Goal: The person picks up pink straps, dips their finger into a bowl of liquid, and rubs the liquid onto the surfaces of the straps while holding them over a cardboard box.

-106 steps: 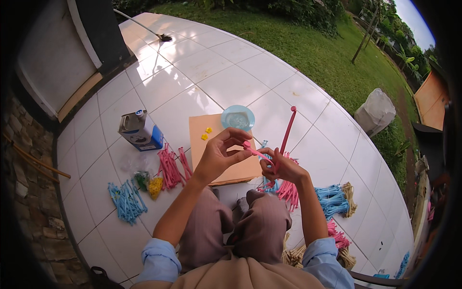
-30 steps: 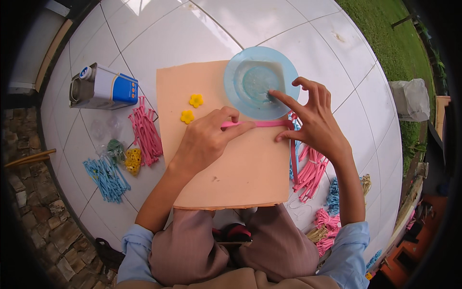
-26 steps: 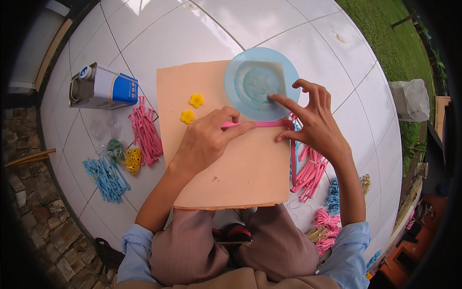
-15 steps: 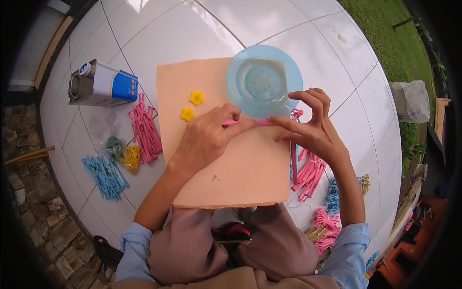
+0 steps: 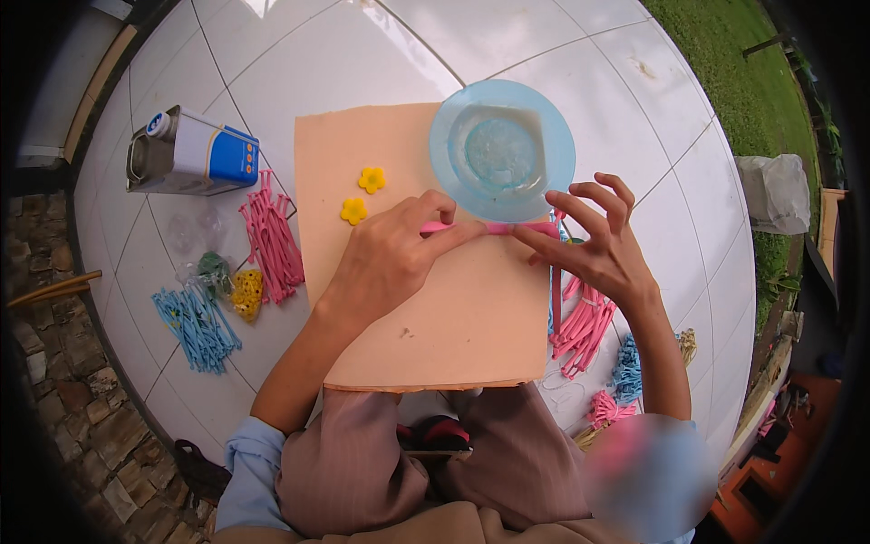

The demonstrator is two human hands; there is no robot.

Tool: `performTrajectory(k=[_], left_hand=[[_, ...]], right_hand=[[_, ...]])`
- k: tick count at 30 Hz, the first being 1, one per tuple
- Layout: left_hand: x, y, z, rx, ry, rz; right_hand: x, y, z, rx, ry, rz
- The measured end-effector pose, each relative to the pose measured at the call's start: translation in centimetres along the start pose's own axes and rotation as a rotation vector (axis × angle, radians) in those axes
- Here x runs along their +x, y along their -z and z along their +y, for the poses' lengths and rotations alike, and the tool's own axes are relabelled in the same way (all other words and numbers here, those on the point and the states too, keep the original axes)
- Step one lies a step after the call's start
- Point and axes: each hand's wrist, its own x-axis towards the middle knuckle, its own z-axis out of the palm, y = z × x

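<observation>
Pink strip [image 5: 500,228] is laid across board [image 5: 435,326], just beside blue plate [image 5: 441,136]. Strip is pinched between left hand's [image 5: 390,243] thumb and forefinger; right hand [image 5: 589,240] is spread wide, strip touched by forefinger, no firm grip seen. Strip best held level, pressed lightly. Plate rim, board's right edge to be minded; bare room is offered nearer knees.

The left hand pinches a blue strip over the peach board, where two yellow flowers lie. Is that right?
The colour is wrong: the head view shows the left hand pinching a pink strip, not blue, over the peach board, where two yellow flowers lie.
</observation>
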Motion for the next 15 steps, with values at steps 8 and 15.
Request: performTrajectory(k=[8,15], left_hand=[[0.1,0.2,0.3,-0.039,0.066,-0.050],[-0.2,0.1,0.2,0.010,-0.019,0.016]], right_hand=[[-0.1,-0.3,0.3,-0.019,0.018,-0.009],[-2.5,-3.0,0.6,0.648,-0.212,0.256]])
